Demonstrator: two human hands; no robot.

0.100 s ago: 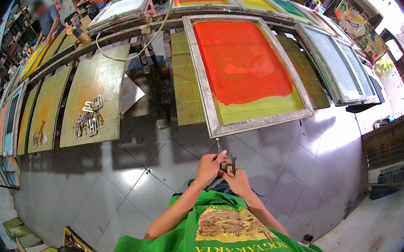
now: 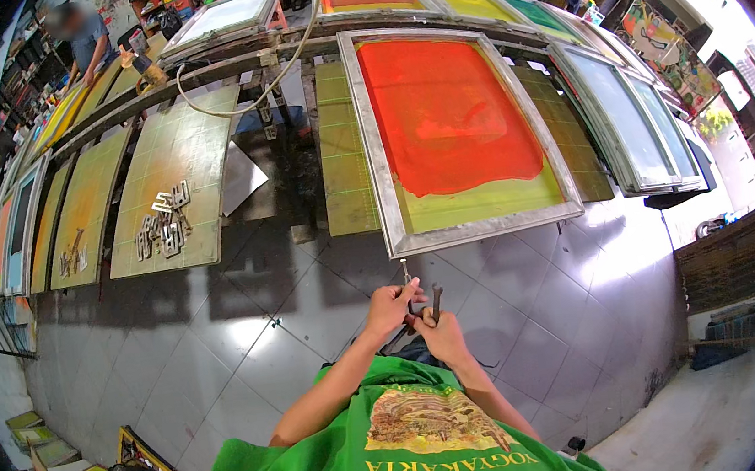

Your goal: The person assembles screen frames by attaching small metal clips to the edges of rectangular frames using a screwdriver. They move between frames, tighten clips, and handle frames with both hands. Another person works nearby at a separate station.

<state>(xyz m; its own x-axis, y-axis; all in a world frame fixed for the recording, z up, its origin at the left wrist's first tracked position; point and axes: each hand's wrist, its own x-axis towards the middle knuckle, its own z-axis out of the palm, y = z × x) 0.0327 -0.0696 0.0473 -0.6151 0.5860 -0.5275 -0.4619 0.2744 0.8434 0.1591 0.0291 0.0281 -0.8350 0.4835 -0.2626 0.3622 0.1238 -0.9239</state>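
Observation:
In front of my body, my left hand (image 2: 393, 308) is closed on a thin metal rod (image 2: 405, 274) that points away from me, pale at its far tip. Its exact kind is too small to tell. Close beside it, my right hand (image 2: 443, 334) grips a dark wrench (image 2: 438, 299), its head standing up above the fingers. Both hands are below the near edge of a silkscreen frame (image 2: 486, 230) whose mesh carries a large patch of red-orange ink (image 2: 452, 117). Dark parts between and under the hands are partly hidden by the fingers.
Left of the frame, a tilted greenish board (image 2: 177, 165) bears a pile of metal brackets (image 2: 165, 226); another board (image 2: 91, 206) holds smaller hardware. More screens (image 2: 627, 117) stand right. A hose (image 2: 240, 110) loops above. At the far left, a person (image 2: 86, 45) works.
The wrench in my right hand has swung slightly and its head shows more upright and clear of my left fingers. My left hand keeps the rod in nearly the same place.

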